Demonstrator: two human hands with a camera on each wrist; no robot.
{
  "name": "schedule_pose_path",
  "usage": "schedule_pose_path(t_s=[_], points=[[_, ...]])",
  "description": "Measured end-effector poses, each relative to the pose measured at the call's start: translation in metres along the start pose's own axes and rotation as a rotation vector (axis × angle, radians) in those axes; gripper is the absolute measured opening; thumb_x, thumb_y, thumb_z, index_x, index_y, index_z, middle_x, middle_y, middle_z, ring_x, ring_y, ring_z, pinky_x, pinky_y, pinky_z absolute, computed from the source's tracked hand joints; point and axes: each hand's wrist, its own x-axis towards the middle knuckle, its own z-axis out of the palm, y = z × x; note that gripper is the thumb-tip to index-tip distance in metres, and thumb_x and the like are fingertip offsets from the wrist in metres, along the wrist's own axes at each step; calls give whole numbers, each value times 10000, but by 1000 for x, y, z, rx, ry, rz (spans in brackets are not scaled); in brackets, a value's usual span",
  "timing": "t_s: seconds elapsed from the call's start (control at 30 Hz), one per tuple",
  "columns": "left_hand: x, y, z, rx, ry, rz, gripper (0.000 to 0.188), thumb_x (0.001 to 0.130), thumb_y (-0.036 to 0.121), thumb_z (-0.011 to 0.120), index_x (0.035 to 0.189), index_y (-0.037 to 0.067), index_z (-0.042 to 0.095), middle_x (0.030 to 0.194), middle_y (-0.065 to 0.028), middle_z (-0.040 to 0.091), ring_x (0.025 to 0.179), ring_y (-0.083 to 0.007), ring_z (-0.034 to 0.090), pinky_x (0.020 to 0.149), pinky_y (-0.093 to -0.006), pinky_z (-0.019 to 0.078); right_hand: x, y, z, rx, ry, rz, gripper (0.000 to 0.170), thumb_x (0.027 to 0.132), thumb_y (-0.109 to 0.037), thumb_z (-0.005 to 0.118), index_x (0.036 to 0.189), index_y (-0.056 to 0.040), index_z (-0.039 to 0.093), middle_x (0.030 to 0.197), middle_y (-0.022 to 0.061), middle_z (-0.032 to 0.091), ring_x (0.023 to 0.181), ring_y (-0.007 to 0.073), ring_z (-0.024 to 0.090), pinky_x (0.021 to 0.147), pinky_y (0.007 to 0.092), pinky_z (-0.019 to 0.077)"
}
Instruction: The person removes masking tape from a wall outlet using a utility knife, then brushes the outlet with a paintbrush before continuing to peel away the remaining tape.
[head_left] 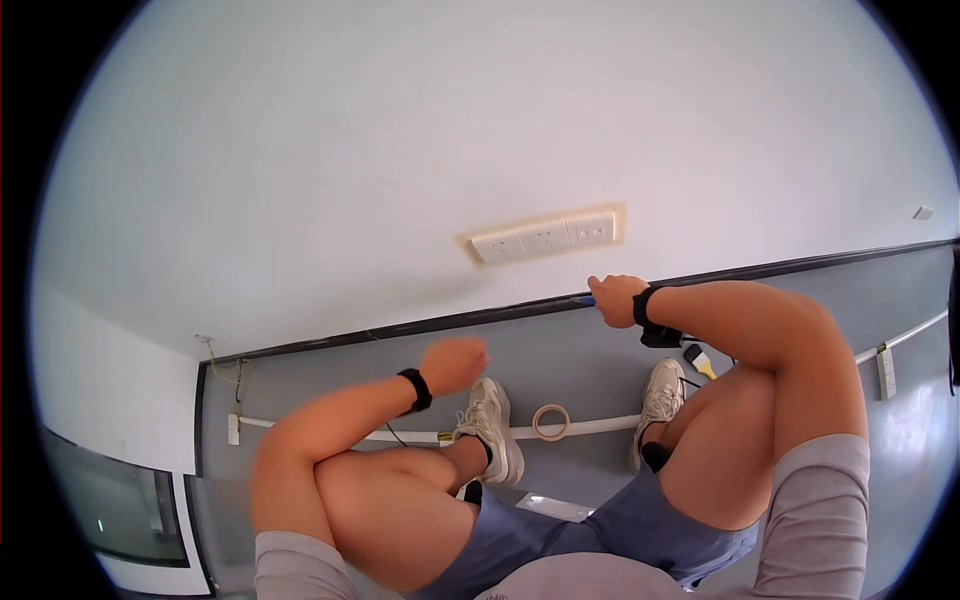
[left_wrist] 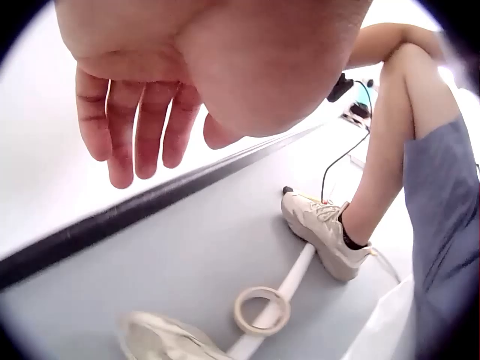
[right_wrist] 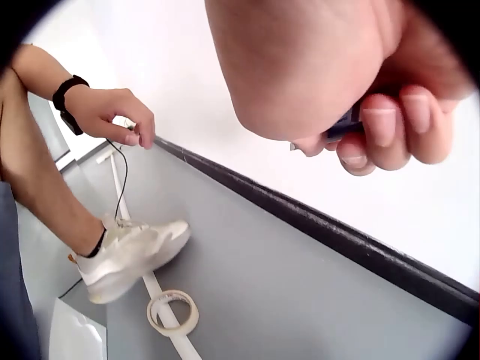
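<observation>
My right hand curls its fingers round a slim blue tool just off the wall, over the black baseboard. A small metallic tip peeks out by the thumb; most of the tool is hidden in the palm, so I cannot tell its kind. My left hand hangs empty above the left shoe, its fingers loosely bent. On the white wall, above and left of the right hand, is a row of three white sockets bordered by beige masking tape.
A roll of masking tape lies over a white floor strip between my shoes. Beside the right shoe is a paintbrush with a black and yellow body. A white power strip is at the far right.
</observation>
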Motion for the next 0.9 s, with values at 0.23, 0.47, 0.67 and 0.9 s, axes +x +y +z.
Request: schedule_pose_path(t_s=[0.23, 0.47, 0.67, 0.9], points=[[-34, 9, 30, 266, -527, 190, 300, 993, 320, 576, 1002, 60, 726, 890, -171, 726, 909, -398, 704, 777, -529, 554, -21, 9, 15, -168, -163, -43, 345, 871, -103, 631, 1188, 21, 686, 1183, 226, 712, 1101, 389, 697, 920, 470, 571], [-10, 7, 33, 231, -467, 222, 326, 1001, 327, 573, 1080, 36, 698, 1065, -193, 724, 977, -406, 695, 841, -515, 558, -38, 11, 3, -275, -119, -61, 290, 874, -114, 647, 1137, -3, 702, 1098, 227, 738, 1058, 377, 717, 886, 469, 581], [18, 17, 20, 339, -528, 257, 232, 920, 258, 601, 998, 87, 738, 1026, -145, 751, 949, -374, 712, 803, -492, 568, -26, 31, 13, -333, -169, -165, 346, 931, -302, 694, 1098, -2, 649, 1025, 250, 731, 1003, 432, 703, 872, 512, 568], [19, 26, 17, 344, -542, 317, 274, 986, 303, 608, 1007, 58, 728, 1006, -157, 745, 962, -364, 714, 827, -483, 573, -40, 20, 18, -341, -265, -123, 282, 983, -273, 610, 1033, -4, 675, 967, 259, 729, 954, 440, 707, 851, 528, 564]])
